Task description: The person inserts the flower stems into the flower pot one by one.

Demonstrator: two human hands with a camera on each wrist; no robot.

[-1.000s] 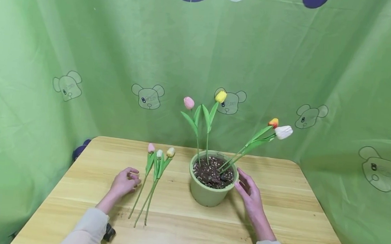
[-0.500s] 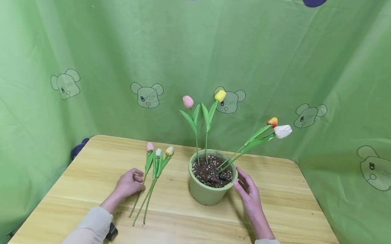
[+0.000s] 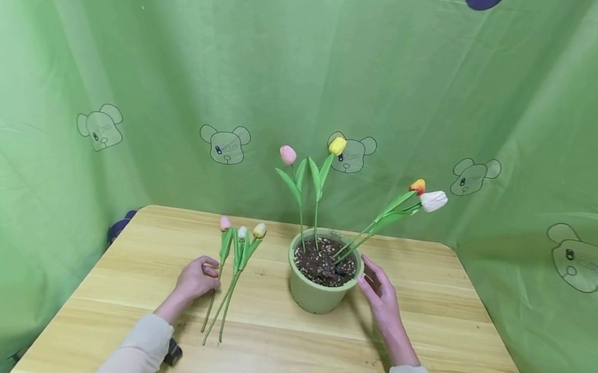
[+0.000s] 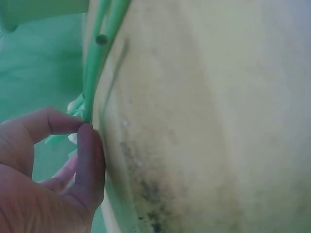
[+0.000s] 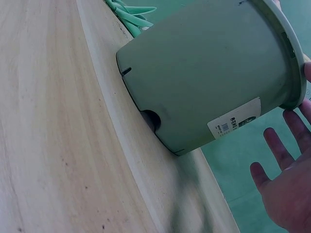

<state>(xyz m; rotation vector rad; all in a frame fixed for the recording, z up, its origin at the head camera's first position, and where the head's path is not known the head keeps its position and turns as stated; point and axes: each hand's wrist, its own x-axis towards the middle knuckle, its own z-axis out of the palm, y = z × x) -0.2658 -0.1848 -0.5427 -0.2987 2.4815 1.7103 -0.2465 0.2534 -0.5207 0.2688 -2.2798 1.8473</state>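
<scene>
My left hand (image 3: pixel 198 279) pinches the stem of a pink tulip (image 3: pixel 225 224) lying on the table, left of a white tulip (image 3: pixel 242 233) and a pale yellow tulip (image 3: pixel 259 230) with crossed stems. Thumb and forefinger meet on the green stem (image 4: pixel 89 99) in the left wrist view. My right hand (image 3: pixel 382 298) touches the rim of a green flowerpot (image 3: pixel 316 296), fingers mostly straight; in the right wrist view several fingers (image 5: pixel 278 148) stand apart from the pot's wall. Soil (image 3: pixel 319 264) fills the pot.
Upright in the soil stand a pink tulip (image 3: pixel 288 154) and a yellow tulip (image 3: pixel 337 146). An orange-red tulip (image 3: pixel 417 186) and a white tulip (image 3: pixel 434 201) lean right. The wooden table (image 3: pixel 275 360) is backed by a green curtain (image 3: pixel 287 74).
My left hand has moved right onto the pink tulip's stem and pinched it; that tulip has shifted slightly, its bloom to the left. The right hand stays at the pot.
</scene>
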